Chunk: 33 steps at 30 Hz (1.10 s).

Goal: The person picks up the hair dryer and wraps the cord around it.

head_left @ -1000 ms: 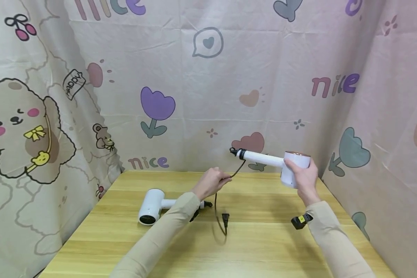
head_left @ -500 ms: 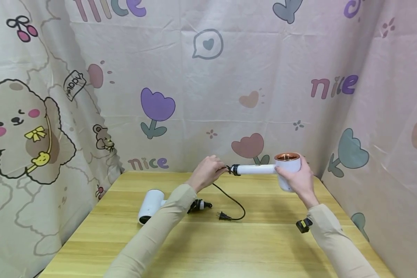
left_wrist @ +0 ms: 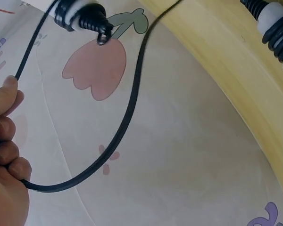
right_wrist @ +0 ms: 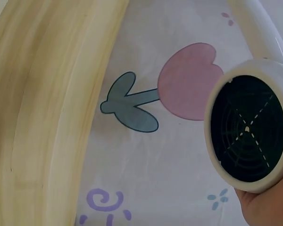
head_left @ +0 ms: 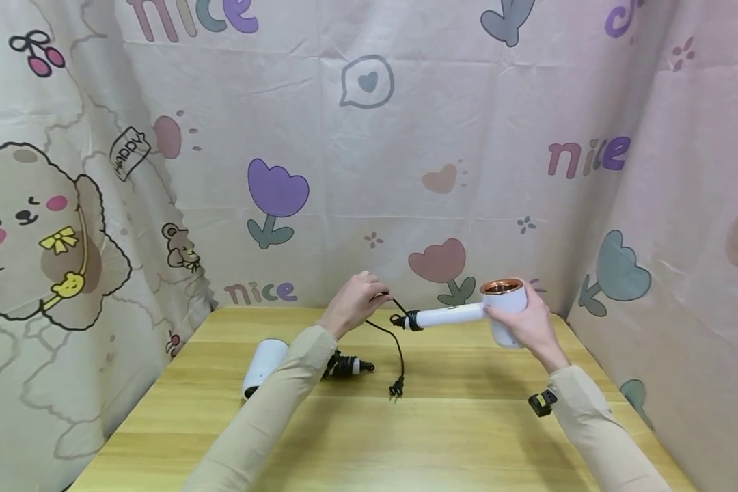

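Currently, a white hair dryer [head_left: 503,303] is held above the table [head_left: 467,437], its barrel gripped by the curled fingers of the right hand [head_left: 531,326]. Its black cord [head_left: 400,352] is pinched by the left hand [head_left: 355,301], fingers folded. The copper-rimmed end is faced upward; the near-horizontal handle is pointed leftward. A second dryer [head_left: 267,362] is partly hidden by the left forearm. "nice" and "HAPPY" are printed on the backdrop [head_left: 357,171].

White hair dryer [head_left: 510,304], copper rim [head_left: 501,281]; black cord [left_wrist: 135,89]; yellow wood-grain table [head_left: 467,437]; pale curtain [head_left: 369,171], purple-and-pink tulip print [head_left: 278,191].
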Motion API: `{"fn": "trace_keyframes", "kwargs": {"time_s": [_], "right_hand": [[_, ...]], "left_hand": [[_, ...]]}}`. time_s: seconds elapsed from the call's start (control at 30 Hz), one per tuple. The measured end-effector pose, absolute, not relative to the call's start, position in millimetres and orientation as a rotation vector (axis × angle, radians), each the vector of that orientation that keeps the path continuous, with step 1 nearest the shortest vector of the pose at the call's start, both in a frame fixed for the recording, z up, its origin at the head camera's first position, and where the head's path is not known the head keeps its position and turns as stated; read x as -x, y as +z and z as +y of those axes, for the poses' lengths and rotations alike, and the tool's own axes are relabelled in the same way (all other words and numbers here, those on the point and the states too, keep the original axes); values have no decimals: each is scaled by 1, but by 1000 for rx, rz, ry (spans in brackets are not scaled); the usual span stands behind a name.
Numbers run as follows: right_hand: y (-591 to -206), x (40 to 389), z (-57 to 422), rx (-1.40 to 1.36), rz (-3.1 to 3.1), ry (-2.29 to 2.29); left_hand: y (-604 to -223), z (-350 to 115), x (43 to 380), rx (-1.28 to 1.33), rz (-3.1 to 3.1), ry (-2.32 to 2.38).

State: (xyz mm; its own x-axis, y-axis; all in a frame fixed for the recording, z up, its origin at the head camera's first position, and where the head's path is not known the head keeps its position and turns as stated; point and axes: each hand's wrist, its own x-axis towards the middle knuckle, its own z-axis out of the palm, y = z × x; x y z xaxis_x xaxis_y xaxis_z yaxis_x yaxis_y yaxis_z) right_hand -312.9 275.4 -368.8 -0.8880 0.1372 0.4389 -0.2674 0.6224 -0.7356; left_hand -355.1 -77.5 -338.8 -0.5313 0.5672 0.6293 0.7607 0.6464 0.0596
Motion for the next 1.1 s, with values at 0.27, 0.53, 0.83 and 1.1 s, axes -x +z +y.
{"fn": "trace_keyframes", "kwargs": {"time_s": [0.27, 0.53, 0.83, 1.1], "right_hand": [[-367, 311, 274, -269, -2442, 1356], [-368, 308, 276, -315, -2469, 1532], [-373, 306, 276, -382, -2405, 1724], [-371, 303, 277, -497, -2384, 1707]], "left_hand": [[-340, -83, 358, 995, -2288, -609], [-339, -86, 364, 904, -2312, -806], [-345, -83, 366, 878, -2382, -994], [-357, -88, 372, 750, -2494, -1314]]}}
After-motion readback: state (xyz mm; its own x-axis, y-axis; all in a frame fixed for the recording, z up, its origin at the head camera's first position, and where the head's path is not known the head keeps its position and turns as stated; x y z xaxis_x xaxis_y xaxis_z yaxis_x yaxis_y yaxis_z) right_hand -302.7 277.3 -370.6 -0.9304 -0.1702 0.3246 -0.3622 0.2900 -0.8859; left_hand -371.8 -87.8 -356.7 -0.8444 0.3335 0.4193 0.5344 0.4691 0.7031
